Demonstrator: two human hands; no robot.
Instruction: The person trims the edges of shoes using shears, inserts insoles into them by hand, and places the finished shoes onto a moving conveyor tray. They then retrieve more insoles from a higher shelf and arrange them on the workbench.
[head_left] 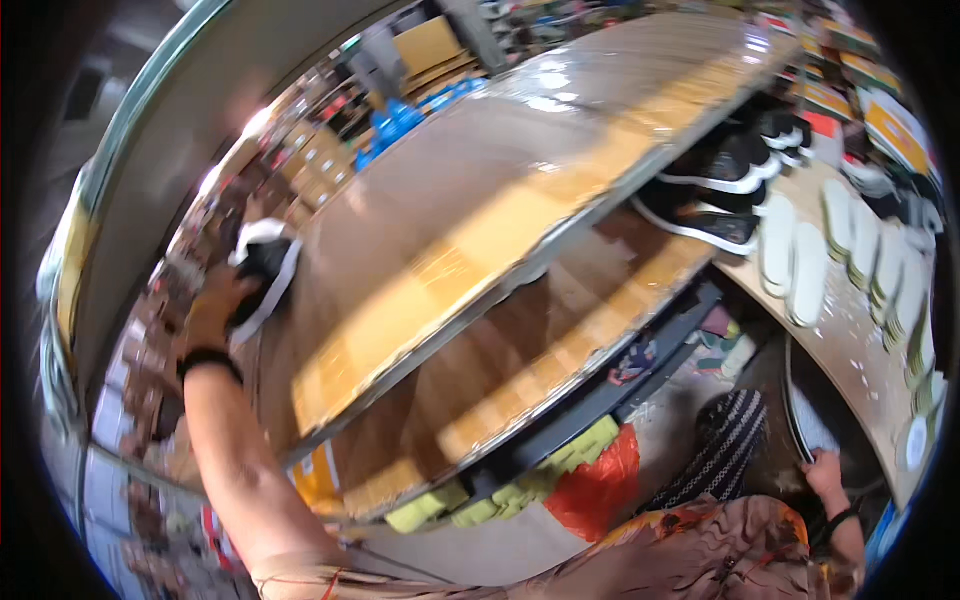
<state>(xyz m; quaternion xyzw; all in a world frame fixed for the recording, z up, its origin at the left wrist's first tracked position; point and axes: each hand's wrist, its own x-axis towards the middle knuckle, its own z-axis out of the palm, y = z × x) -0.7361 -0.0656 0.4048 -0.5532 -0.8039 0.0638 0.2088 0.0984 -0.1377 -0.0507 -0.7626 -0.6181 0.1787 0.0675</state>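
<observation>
At the far left, my left hand (215, 302), with a dark band at the wrist, is stretched out over the end of the upper table shelf. Its fingers are closed on a black shoe (264, 268) with a white sole; the picture is smeared there. Low on the right, my right hand (827, 477) is closed around the lower end of a curved grey-white edge (808, 415) on a dark object whose kind I cannot make out. Other black shoes (712, 190) with white soles sit at the right, between the upper shelf and a wooden board.
A tape-covered cardboard top (470, 235) spans the middle, with a second shelf (520, 370) below. Pale insoles (808, 270) lie in several stacks on the wooden board (850, 345). A red plastic bag (600, 485) and yellow-green pieces (540, 470) are under the shelf. Cartons (315, 165) stand behind.
</observation>
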